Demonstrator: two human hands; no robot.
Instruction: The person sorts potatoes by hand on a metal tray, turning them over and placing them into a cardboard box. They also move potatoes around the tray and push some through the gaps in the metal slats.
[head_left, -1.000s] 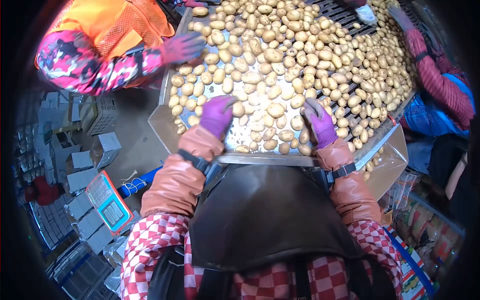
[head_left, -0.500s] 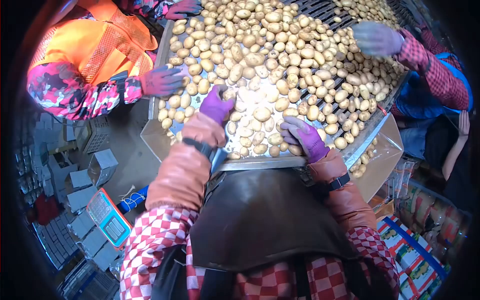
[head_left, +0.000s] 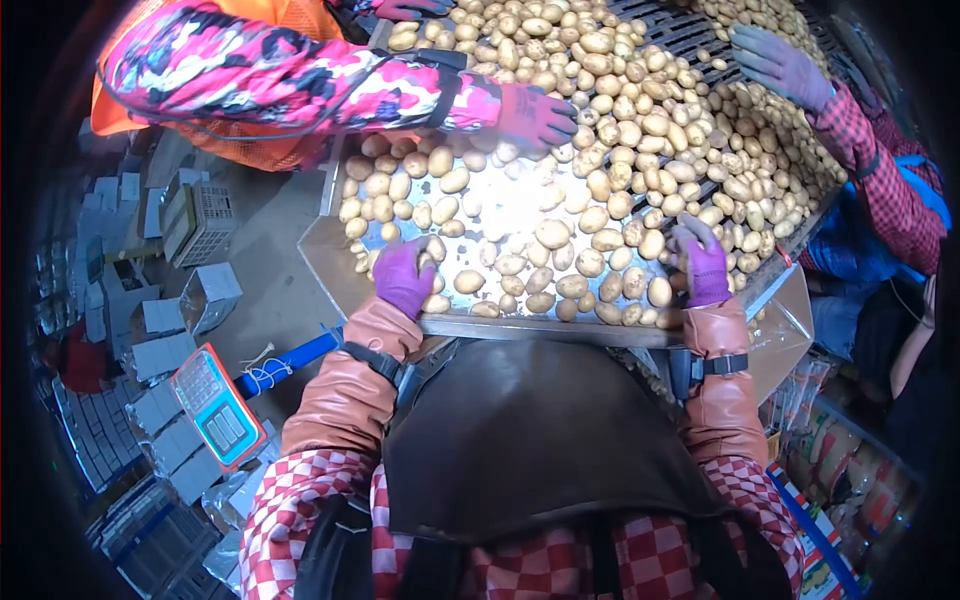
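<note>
A heap of pale yellow potatoes (head_left: 600, 110) covers a shiny metal sorting table (head_left: 540, 329) in front of me. My left hand (head_left: 403, 277), in a purple glove, sits at the table's near left corner with its fingers curled around a potato (head_left: 428, 256). At the near right edge my right hand (head_left: 700, 262), also in a purple glove, lies flat among the potatoes with its fingers spread. Brown sleeve covers and a dark apron hide my forearms and front.
A co-worker's red-gloved hand (head_left: 535, 112) on a pink patterned sleeve reaches in from the left. Another person's grey-gloved hand (head_left: 775, 58) works at the far right. An orange and blue scale (head_left: 215, 405) and grey boxes (head_left: 160, 355) stand on the floor to the left. A clear bag (head_left: 780, 325) hangs at the table's right corner.
My left hand pulled back from mid-table to the near left corner. My right hand shifted right to the table's edge. The co-worker's red glove reached further over the potatoes.
</note>
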